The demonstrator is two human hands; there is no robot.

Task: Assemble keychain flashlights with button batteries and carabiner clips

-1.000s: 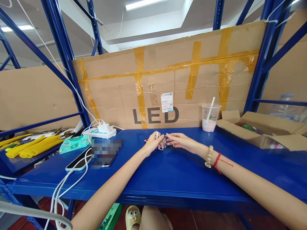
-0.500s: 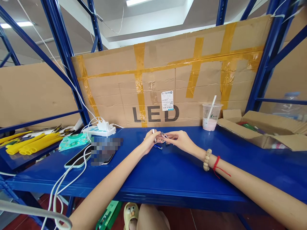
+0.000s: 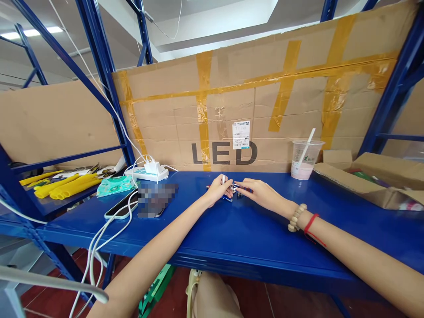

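Both my hands meet over the back middle of the blue shelf [image 3: 251,234]. My left hand [image 3: 218,189] is closed around a small silver cylinder [image 3: 223,179] that sticks up between its fingers. My right hand [image 3: 256,191] pinches a small metal ring or clip [image 3: 234,187] right beside the cylinder, fingertips touching it. A small blue pen-like piece [image 3: 227,198] lies on the shelf under the hands. My right wrist wears a bead bracelet and a red string.
A plastic cup with a straw [image 3: 303,160] stands at the back right, beside an open cardboard box [image 3: 371,183]. On the left lie a phone [image 3: 121,207] with white cables, a power strip [image 3: 150,172], a tissue pack [image 3: 114,185] and yellow tools [image 3: 66,187]. Taped cardboard forms the back wall.
The view shifted left and tilted slightly. My hands stayed together over the same spot, working the small silver parts; the right hand went from reaching flat to pinching the metal ring.
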